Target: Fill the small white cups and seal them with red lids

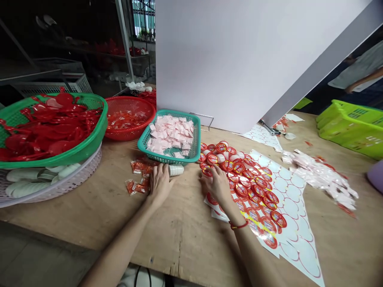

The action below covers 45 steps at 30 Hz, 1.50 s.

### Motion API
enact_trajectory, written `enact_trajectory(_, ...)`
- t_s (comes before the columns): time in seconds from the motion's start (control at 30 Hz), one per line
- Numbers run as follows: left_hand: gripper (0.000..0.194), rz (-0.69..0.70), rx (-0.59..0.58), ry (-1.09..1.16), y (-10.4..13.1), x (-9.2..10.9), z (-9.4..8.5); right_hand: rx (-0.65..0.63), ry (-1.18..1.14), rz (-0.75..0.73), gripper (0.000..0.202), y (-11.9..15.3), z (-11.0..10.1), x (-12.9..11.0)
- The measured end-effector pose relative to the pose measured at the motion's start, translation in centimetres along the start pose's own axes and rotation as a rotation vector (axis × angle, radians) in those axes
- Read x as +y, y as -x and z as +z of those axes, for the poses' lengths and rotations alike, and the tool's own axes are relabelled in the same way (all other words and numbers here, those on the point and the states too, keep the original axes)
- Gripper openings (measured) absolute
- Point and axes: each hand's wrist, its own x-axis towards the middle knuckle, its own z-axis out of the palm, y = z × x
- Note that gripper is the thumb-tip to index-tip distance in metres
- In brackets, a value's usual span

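Note:
My left hand (pixel 160 182) rests on the table beside a short stack of white cups (pixel 176 170), its fingers bent over small red packets (pixel 141 187); what its fingers hold, if anything, is hidden. On the right, my right hand (pixel 218 182) has its fingers bent at the near left edge of a heap of round red-labelled pieces (pixel 241 189); whether one is gripped cannot be seen. The heap lies partly on sheets of round stickers (pixel 287 195). Beyond my left hand stands a teal basket (pixel 196 137) of small pale pink packets (pixel 170 133).
At the left, a green basket (pixel 103 119) of red spoon-like pieces sits above a white basket (pixel 89 171). Behind is a red basket (pixel 119 135). White strips (pixel 326 179) and a lime crate (pixel 350 131) are at right. A person's arm (pixel 365 79) shows beyond.

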Motion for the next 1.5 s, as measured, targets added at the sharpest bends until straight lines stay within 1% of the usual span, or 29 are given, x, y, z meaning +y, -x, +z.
enact_trajectory(0.07,0.027,0.034,-0.011,0.025,-0.6,0.2,-0.1,0.027,-0.123,-0.006,0.020,0.2,0.1,-2.0)
enact_trajectory(0.1,0.027,0.054,-0.016,0.045,-0.5,0.6,-0.3,-0.009,-0.230,-0.003,0.023,0.4,0.2,-3.2)
enact_trajectory(0.17,0.033,0.091,-0.026,0.118,0.3,1.4,-0.8,-0.170,-0.489,0.016,0.027,1.1,0.2,-5.5)
enact_trajectory(0.23,0.038,0.135,-0.021,0.217,1.5,2.2,-1.4,-0.323,-0.711,0.061,0.031,1.8,0.2,-7.3)
enact_trajectory(0.3,0.036,0.193,-0.006,0.262,2.8,2.5,-1.9,-0.408,-0.853,0.110,0.035,2.4,0.1,-8.3)
enact_trajectory(0.33,0.035,0.220,-0.006,0.253,3.4,2.5,-2.1,-0.441,-0.885,0.134,0.037,2.6,0.0,-8.6)
enact_trajectory(0.4,0.037,0.236,-0.030,0.214,4.4,2.2,-2.3,-0.525,-0.867,0.170,0.041,3.1,-0.3,-8.9)
enact_trajectory(0.47,0.041,0.194,-0.072,0.224,5.1,1.9,-2.5,-0.560,-0.816,0.221,0.041,3.5,-0.6,-9.0)
enact_trajectory(0.53,0.042,0.123,-0.136,0.270,5.6,1.6,-2.9,-0.510,-0.844,0.308,0.033,3.8,-0.8,-9.0)
enact_trajectory(0.6,0.042,0.074,-0.214,0.333,5.9,1.4,-3.3,-0.453,-0.957,0.423,0.030,4.0,-0.8,-9.1)
enact_trajectory(0.67,0.045,0.086,-0.276,0.412,6.2,1.3,-3.7,-0.464,-1.044,0.513,0.033,4.2,-0.7,-9.4)
enact_trajectory(0.7,0.047,0.112,-0.298,0.448,6.3,1.2,-3.8,-0.477,-1.045,0.529,0.034,4.4,-0.5,-9.6)
enact_trajectory(0.77,0.047,0.156,-0.327,0.495,6.7,1.1,-3.9,-0.453,-0.980,0.502,0.034,4.9,0.0,-10.1)
enact_trajectory(0.8,0.045,0.153,-0.333,0.511,6.9,1.2,-3.9,-0.417,-0.930,0.477,0.035,5.1,0.2,-10.3)
enact_trajectory(0.83,0.042,0.130,-0.333,0.527,7.1,1.2,-3.9,-0.370,-0.881,0.455,0.036,5.4,0.5,-10.5)
enact_trajectory(0.9,0.039,0.033,-0.313,0.564,7.5,1.5,-4.0,-0.287,-0.800,0.415,0.038,5.9,0.9,-10.8)
enact_trajectory(1.0,0.031,-0.150,-0.300,0.645,8.0,2.5,-4.3,-0.192,-0.687,0.309,0.034,6.8,1.1,-10.9)
enact_trajectory(1.1,0.024,-0.339,-0.331,0.770,8.3,3.5,-4.6,-0.138,-0.614,0.203,0.030,7.6,1.2,-10.8)
enact_trajectory(1.17,0.027,-0.493,-0.390,0.889,8.3,3.8,-4.7,-0.095,-0.562,0.129,0.027,7.9,1.0,-10.6)
enact_trajectory(1.23,0.036,-0.686,-0.463,1.014,8.1,3.5,-4.7,-0.003,-0.519,0.077,0.026,7.7,0.5,-10.1)
enact_trajectory(1.27,0.041,-0.788,-0.480,1.063,8.0,3.1,-4.8,0.064,-0.512,0.083,0.028,7.5,0.2,-9.7)
enact_trajectory(1.33,0.047,-0.938,-0.450,1.119,7.7,2.2,-5.1,0.163,-0.525,0.147,0.032,6.8,-0.6,-8.7)
enact_trajectory(1.37,0.048,-0.965,-0.429,1.140,7.6,1.9,-5.3,0.168,-0.539,0.177,0.033,6.5,-1.0,-8.2)
enact_trajectory(1.4,0.048,-0.953,-0.426,1.166,7.6,1.6,-5.4,0.138,-0.548,0.190,0.033,6.2,-1.3,-7.8)
enact_trajectory(1.5,0.043,-0.820,-0.501,1.237,7.6,1.7,-5.1,-0.003,-0.549,0.162,0.027,5.9,-1.4,-7.6)
